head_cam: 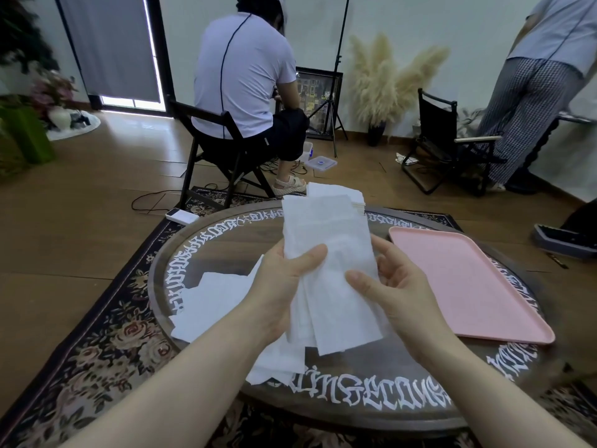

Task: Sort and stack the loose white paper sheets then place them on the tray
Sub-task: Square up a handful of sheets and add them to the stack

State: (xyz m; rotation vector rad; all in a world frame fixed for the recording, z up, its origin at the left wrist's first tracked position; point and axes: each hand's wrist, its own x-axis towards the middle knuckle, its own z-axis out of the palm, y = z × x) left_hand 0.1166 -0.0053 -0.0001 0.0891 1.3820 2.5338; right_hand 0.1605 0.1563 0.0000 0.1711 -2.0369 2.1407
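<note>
Both hands hold a bunch of white paper sheets (326,240) above the round table. My left hand (284,282) grips the bunch from the left, thumb across its front. My right hand (394,279) grips its right edge, thumb on the front. More loose white sheets (213,299) lie on the table under and left of my left hand. Another pile of white sheets (339,194) sits at the table's far edge. The pink tray (465,279) lies on the table's right side with nothing on it.
The round dark table (371,392) has white lettering around its rim and stands on a floral rug. A white box (182,217) lies at the table's far left edge. A seated person (245,82) is behind the table; another person (542,82) stands at right by a folding chair (449,147).
</note>
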